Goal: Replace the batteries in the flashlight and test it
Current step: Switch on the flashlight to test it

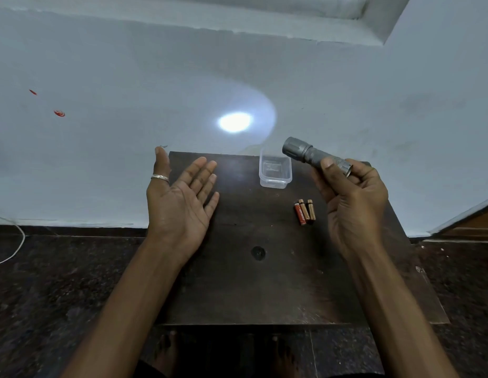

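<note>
My right hand (352, 203) grips the tail end of a grey metal flashlight (309, 154), thumb on its body, its head pointing up and left at the wall. A bright light spot (234, 121) shines on the pale wall. My left hand (183, 197) is held flat, palm up, fingers straight, above the left edge of the dark wooden table (264, 282); a silver ring sits on its thumb. Three small batteries (304, 211) lie side by side on the table, just left of my right hand.
A clear plastic container (275, 171) stands at the table's far edge, below the flashlight head. The pale wall rises right behind the table. Dark speckled floor surrounds it, with a white cable (16, 241) at far left. My bare feet (166, 350) show below the table.
</note>
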Tool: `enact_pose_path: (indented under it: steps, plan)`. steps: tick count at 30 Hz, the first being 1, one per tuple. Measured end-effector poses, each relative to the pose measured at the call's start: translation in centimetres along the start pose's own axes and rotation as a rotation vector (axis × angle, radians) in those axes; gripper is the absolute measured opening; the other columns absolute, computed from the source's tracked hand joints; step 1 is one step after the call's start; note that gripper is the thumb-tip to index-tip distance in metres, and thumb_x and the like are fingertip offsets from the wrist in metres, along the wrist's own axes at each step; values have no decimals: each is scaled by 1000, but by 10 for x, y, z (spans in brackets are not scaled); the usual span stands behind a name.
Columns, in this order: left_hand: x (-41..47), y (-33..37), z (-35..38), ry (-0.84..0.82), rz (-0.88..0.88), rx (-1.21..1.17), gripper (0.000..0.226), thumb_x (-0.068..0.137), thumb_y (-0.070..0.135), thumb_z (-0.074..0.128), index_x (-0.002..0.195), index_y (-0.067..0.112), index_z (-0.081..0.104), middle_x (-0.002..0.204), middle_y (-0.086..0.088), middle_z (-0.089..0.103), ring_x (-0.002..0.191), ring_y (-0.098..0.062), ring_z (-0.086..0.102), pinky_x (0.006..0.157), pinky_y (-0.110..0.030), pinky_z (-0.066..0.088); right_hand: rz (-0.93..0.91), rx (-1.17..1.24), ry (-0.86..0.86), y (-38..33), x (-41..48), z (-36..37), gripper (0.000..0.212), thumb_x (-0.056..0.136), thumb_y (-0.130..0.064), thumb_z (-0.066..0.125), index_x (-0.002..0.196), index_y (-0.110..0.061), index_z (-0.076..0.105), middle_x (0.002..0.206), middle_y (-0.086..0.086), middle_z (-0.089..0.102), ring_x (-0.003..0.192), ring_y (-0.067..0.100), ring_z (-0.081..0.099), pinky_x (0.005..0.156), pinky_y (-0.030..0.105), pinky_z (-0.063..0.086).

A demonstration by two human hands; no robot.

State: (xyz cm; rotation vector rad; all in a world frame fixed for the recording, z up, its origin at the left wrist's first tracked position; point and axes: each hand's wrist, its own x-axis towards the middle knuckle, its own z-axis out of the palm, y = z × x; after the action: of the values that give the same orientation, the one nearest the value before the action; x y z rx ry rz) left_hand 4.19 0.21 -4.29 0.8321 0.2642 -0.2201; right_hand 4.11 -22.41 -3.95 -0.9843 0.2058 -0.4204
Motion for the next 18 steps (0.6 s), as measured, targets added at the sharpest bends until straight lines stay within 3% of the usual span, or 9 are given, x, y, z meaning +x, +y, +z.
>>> enact_pose_path:
  steps: [9, 13, 18]
  plan:
    - [-1, 0, 0, 7, 6, -2, 81, 86, 77, 35, 137, 18, 56, 135, 1, 64, 133, -15, 50, 119, -42, 26, -29, -59, 14, -2, -1, -1, 27, 81, 6, 74, 100, -4, 57, 89, 12, 68, 90, 25, 71, 84, 39, 60]
    - [0, 1, -2, 12, 1, -24, 79, 86, 77, 38, 135, 17, 58, 132, 0, 66, 133, -15, 50, 119, -41, 26, -101, -236, 26, -6, -1, -3, 33, 83, -2, 78, 109, -11, 59, 86, 3, 70, 83, 18, 70, 75, 34, 60]
    - [-1, 2, -1, 11, -3, -37, 80, 86, 77, 38, 135, 16, 57, 132, 0, 66, 134, -14, 49, 119, -41, 27, -153, -306, -24, -6, -6, 1, 40, 86, -1, 75, 121, -1, 56, 86, 6, 68, 79, 17, 69, 71, 27, 59]
